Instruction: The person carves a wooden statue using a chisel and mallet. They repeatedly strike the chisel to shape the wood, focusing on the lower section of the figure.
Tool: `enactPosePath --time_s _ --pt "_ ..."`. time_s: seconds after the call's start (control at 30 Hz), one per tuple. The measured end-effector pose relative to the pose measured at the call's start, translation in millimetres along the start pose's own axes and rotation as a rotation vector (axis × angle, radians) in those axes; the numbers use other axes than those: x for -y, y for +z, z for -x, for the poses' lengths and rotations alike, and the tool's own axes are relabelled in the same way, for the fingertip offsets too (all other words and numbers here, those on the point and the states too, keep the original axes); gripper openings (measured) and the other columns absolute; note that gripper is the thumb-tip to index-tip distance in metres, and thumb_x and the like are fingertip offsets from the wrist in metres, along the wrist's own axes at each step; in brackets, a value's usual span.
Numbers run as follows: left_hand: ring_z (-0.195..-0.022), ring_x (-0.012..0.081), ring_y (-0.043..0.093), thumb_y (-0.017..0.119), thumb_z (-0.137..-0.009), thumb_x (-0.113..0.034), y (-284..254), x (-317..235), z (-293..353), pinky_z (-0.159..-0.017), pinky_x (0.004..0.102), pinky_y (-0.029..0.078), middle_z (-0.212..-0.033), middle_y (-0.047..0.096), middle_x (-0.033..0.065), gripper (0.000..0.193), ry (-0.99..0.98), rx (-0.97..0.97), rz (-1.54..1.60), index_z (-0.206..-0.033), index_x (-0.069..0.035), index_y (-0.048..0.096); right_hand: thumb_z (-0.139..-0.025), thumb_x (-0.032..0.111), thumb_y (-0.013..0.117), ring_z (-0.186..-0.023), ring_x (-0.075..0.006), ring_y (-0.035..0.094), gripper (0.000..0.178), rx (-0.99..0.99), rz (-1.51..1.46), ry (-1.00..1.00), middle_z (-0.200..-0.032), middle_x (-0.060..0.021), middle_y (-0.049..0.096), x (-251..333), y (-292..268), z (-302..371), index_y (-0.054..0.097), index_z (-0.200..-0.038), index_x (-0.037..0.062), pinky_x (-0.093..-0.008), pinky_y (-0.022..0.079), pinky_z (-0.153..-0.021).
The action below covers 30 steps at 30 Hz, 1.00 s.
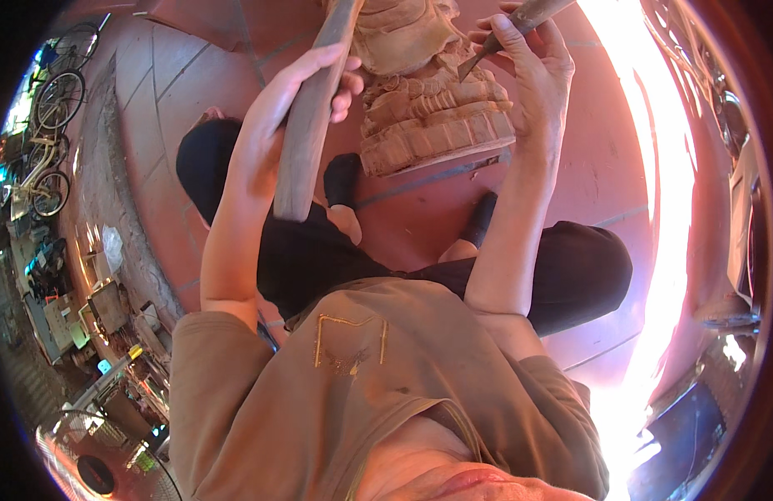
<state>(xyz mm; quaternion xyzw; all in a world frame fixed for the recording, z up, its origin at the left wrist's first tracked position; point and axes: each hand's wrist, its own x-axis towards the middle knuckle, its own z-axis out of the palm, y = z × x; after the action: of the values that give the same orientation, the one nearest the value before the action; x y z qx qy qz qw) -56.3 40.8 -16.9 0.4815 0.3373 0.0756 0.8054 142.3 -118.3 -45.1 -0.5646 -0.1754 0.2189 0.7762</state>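
Carving a wooden statue (428,100) that stood on the red tiled floor (570,167) between the person's feet. The left hand (299,100), left of the statue, closed its grip around a wooden mallet (307,142). The right hand (533,71) gripped a chisel (507,29), its blade touching the statue's upper right side.

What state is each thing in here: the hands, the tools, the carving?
Left hand: closed around a wooden mallet.
Wooden mallet: raised, tilted, clear of the carving.
Right hand: gripping a chisel.
Chisel: tip against the carving.
Wooden carving: standing on the red tiled floor, partly carved.
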Motion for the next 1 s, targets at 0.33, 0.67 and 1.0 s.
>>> enactPosePath --time_s 0.33,0.67,1.0 --pt "-0.065 0.0126 0.058 0.069 -0.093 -0.032 -27.8 24.0 76.4 -0.058 0.0237 0.046 -0.087 0.066 0.0129 0.041 0.095 -0.107 -0.118 -0.115 0.002 0.059 -0.097 0.015 0.068 -0.078 -0.0156 0.069 0.021 0.121 -0.035 -0.241 -0.089 -0.0063 0.069 5.2 17.4 1.2 0.062 -0.112 0.0021 -0.0287 0.056 -0.07" --pt "-0.059 0.016 0.063 0.069 -0.092 -0.033 -76.7 39.5 87.0 -0.052 0.0283 0.051 -0.085 0.07 0.0146 0.033 0.198 -0.022 -0.004 -0.105 -0.004 0.059 -0.095 0.016 0.069 -0.079 -0.0162 0.069 0.024 0.239 0.183 -0.282 -0.09 -0.0063 0.069 88.8 33.9 62.5 0.062 -0.115 0.004 -0.0302 0.056 -0.073" --pt "-0.058 0.0163 0.064 0.073 -0.088 -0.028 -60.9 166.0 113.9 -0.053 0.0295 0.052 -0.079 0.069 0.0117 0.034 0.115 -0.063 0.084 -0.106 -0.003 0.057 -0.098 0.028 0.068 -0.093 -0.0175 0.072 0.028 0.532 0.5 -0.327 -0.102 -0.0066 0.073 113.8 34.0 53.2 0.061 -0.116 0.0078 -0.0294 0.054 -0.08"
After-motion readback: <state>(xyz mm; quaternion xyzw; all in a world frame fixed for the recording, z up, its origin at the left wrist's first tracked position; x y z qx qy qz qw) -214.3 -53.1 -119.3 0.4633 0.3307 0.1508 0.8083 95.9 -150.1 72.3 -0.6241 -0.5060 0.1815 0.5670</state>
